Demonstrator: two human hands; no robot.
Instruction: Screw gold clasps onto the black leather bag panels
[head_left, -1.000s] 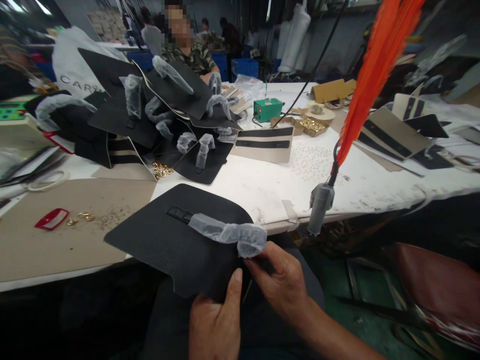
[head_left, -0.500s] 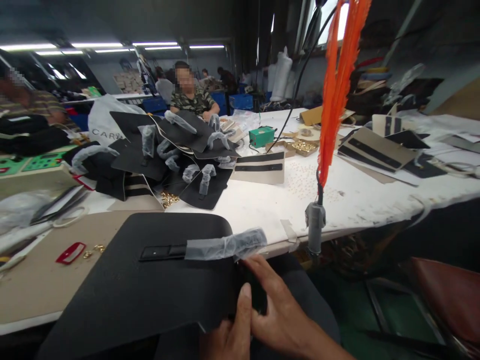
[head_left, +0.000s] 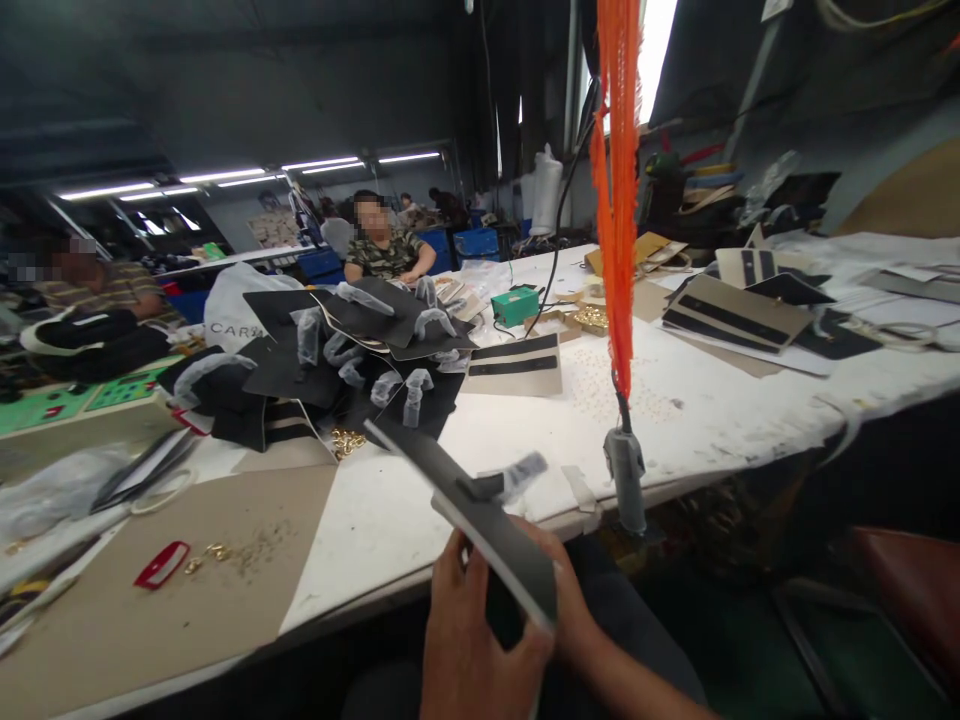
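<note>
A black panel (head_left: pixel 480 520) is held up on edge, tilted, over the table's front edge. A plastic-wrapped strap (head_left: pixel 521 476) sticks out from its far face. My left hand (head_left: pixel 472 620) grips the panel's near side, thumb and fingers around its lower edge. Behind the panel is my right hand (head_left: pixel 570 590), partly hidden, holding it from the right side. To the left, a red tag (head_left: pixel 162 565) and small gold rings (head_left: pixel 217 551) lie on a beige board (head_left: pixel 247 610).
Black panels with wrapped straps (head_left: pixel 360 340) are piled at the back left. An orange tassel (head_left: pixel 617 200) hangs above a grey cylinder (head_left: pixel 626 480) at the table edge. Farther back are a green box (head_left: pixel 515 305), beige panels (head_left: pixel 735 312) and a person (head_left: pixel 386 245).
The black panel has turned from lying nearly flat to standing on edge, uncovering the table and board. My left hand has come up onto its near side. The view has shifted.
</note>
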